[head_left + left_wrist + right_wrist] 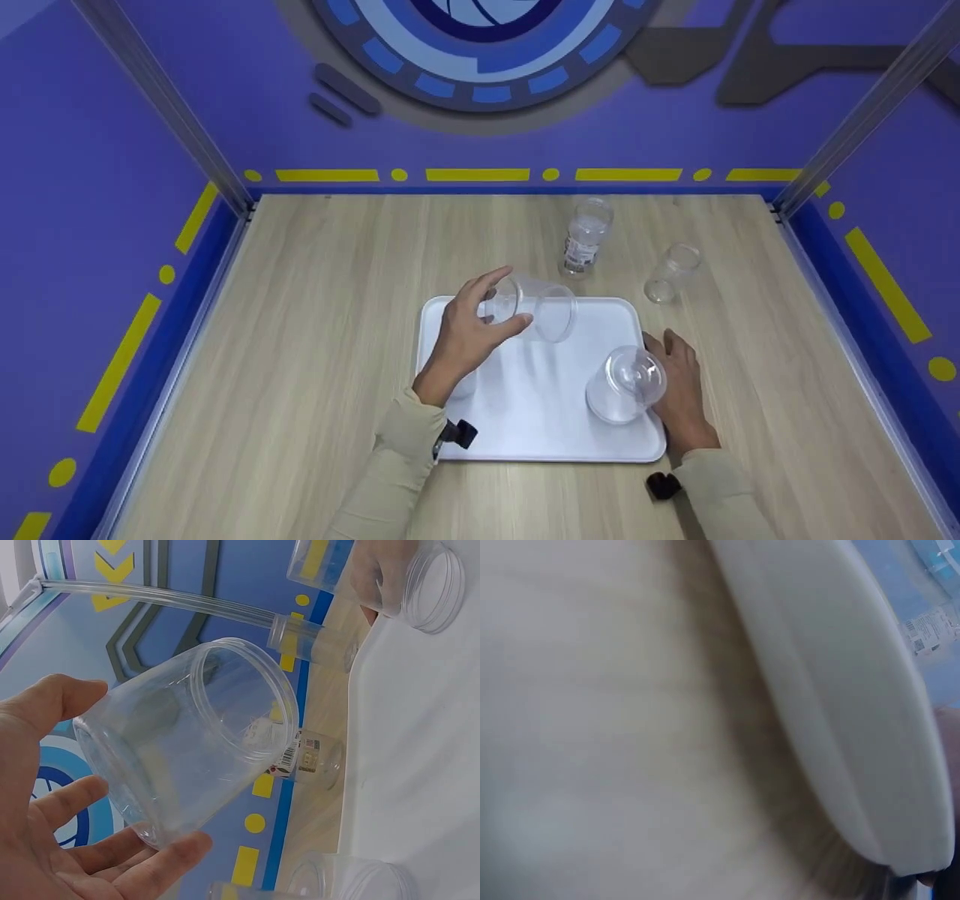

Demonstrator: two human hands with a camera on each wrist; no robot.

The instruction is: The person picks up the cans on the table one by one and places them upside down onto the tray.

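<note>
My left hand (469, 330) holds a clear plastic jar (187, 727) above the white tray (540, 420), thumb on one side and fingers on the other. The jar is tilted on its side, its round mouth turned away from the palm. Another clear jar (626, 386) stands on the tray's right part. Partly hidden by my left wrist, a further clear container (465, 386) is on the tray's left side. Beside the tray's right edge is my right hand (681, 382), its fingers at the rim; in the right wrist view the tray edge (855, 705) hides most of it.
Behind the tray stands a clear bottle (585, 236) with a printed label. A smaller clear container (673, 274) is to its right on the wooden table (315, 300). Blue panels (480, 142) enclose the table at the back and sides.
</note>
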